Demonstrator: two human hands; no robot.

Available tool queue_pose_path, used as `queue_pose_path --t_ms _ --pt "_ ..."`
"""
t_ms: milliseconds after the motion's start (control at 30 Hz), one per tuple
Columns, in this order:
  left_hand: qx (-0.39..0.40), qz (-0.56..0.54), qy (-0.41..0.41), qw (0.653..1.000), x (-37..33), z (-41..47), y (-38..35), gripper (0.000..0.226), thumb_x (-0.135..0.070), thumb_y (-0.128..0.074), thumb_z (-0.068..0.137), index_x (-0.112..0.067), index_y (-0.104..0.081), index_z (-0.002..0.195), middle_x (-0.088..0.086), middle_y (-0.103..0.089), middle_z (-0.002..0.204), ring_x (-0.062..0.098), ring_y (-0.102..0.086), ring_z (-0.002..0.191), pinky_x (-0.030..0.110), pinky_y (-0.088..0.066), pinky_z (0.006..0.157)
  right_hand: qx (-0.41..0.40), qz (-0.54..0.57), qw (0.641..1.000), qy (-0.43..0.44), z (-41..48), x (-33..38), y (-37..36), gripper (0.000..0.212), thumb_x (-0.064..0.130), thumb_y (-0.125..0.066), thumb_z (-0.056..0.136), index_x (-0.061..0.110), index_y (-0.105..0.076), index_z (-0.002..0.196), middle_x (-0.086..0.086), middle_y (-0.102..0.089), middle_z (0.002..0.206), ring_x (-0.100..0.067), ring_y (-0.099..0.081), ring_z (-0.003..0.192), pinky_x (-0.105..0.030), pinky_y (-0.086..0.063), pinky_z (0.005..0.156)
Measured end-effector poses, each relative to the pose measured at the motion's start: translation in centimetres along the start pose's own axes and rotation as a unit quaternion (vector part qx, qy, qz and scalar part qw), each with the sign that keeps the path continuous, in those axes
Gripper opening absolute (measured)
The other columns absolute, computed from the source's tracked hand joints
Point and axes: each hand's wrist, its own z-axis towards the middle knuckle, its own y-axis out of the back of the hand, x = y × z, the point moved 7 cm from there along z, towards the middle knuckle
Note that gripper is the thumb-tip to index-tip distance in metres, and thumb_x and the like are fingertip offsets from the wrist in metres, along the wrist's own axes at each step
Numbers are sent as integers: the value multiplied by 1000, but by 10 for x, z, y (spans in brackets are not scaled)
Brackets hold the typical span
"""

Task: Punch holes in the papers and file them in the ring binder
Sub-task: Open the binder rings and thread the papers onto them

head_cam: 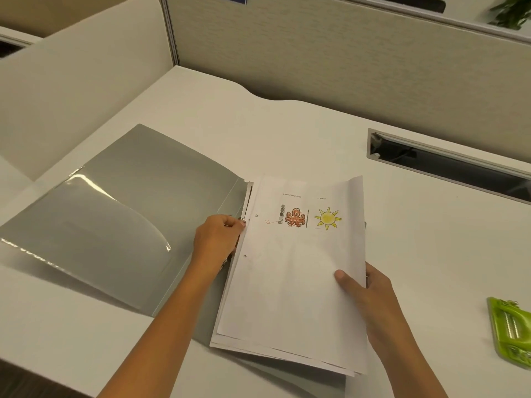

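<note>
One white tabletop (pixel 201 110). One grey ring binder (pixel 129 196) open flat, left. One paper stack (pixel 287 282) on binder's right half, two punched holes visible. One green hole punch (pixel 511 328) far right. Left hand (pixel 218 239) at rings, fingers hidden, grip unclear. Right hand (pixel 370 291) pinching stack's right edge, thumb on top.

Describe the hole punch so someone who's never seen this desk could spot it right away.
Start at the white desk and follow its right side toward the near edge. Past the stack of papers held by the right hand, the hole punch lies alone, partly cut off by the frame. It is the only bright green thing on the desk.
</note>
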Motion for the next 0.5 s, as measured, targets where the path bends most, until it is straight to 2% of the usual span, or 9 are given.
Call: queue_pose_path --t_ms 100,200,267,500 --pt "9 -3 -1 1000 0 0 -1 12 -26 -65 87 -17 -72 87 -2 -70 94 25 -66 75 32 -55 70 0 3 1000 0 -1 0 -2 36 25 -66 87 17 -58 122 -5 -68 112 -31 -67 95 -53 -54 87" --pt "13 -31 14 999 3 2 3 8 -27 -70 82 -24 -72 75 2 -74 87 31 -70 82 44 -58 80 6 11 1000 -4 -2 0 -3 34 25 -66 87 17 -59 120 -5 -69 110 -30 -68 93 -53 -55 87" --pt "13 -47 30 998 8 4 5 8 -27 -72 80 -26 -72 73 2 -75 90 30 -71 84 46 -58 83 14 26 1000 -8 -3 1 -4 31 22 -67 87 18 -61 116 -4 -71 108 -29 -70 91 -51 -56 86" --pt "13 -96 69 993 16 5 10 7 -26 -72 76 -21 -74 71 17 -75 87 42 -69 88 53 -57 82 19 31 999 -5 -7 6 -15 32 19 -66 88 17 -59 119 -2 -70 108 -25 -70 91 -43 -58 81"
